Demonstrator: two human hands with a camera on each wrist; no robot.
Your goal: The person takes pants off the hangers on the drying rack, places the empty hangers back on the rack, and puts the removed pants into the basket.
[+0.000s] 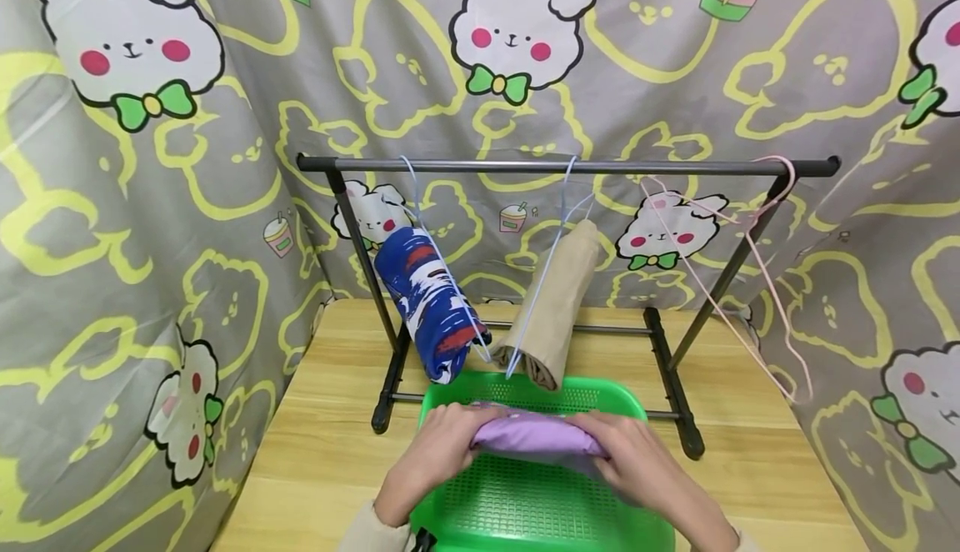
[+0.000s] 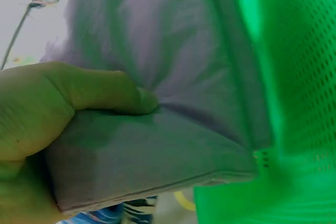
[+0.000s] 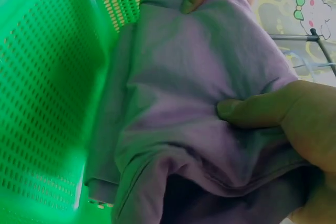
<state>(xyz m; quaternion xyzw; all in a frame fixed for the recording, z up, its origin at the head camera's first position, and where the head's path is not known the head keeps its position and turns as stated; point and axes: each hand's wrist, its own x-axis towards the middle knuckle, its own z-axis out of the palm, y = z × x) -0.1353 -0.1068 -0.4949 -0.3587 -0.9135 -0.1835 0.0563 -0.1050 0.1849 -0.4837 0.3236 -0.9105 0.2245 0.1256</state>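
Note:
A folded piece of purple cloth [image 1: 536, 435] is held over the green basket [image 1: 517, 498]. My left hand [image 1: 442, 444] grips its left end, thumb pressed into the fabric in the left wrist view. At the other end, my right hand [image 1: 633, 452] pinches the cloth, with the thumb on top and the fingers hidden beneath. The right wrist view shows an open fold at that end of the cloth [image 3: 194, 93] and a layer hanging along its side.
Behind the basket stands a black rack [image 1: 487, 167]. On it hang a blue patterned garment [image 1: 431, 302] and a beige garment [image 1: 558, 302] on blue hangers, plus a bare pink hanger [image 1: 761, 260] at right. A printed curtain [image 1: 660, 118] surrounds the wooden table [image 1: 300, 452].

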